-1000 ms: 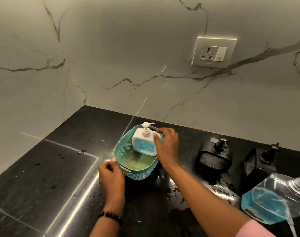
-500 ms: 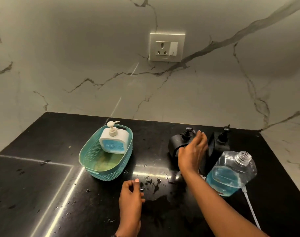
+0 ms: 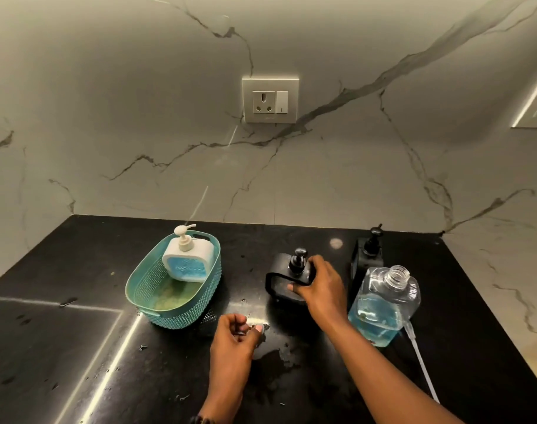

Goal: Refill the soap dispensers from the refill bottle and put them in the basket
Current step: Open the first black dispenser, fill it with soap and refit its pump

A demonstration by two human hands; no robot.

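Fingers of the right hand (image 3: 317,289) curl round a black soap dispenser (image 3: 287,278) on the dark counter (image 3: 62,347), thumb on its front face and the rest over its top beside the pump. Nearer, the left hand (image 3: 235,335) hovers just above the wet counter, its fingers loosely curled, holding nothing. Off to the left sits a teal basket (image 3: 157,289) with a white dispenser (image 3: 188,260) leaning upright at its far end, blue soap showing through its front. A second black dispenser (image 3: 368,254) stands behind the refill bottle (image 3: 383,304), which is uncapped and partly full of blue liquid.
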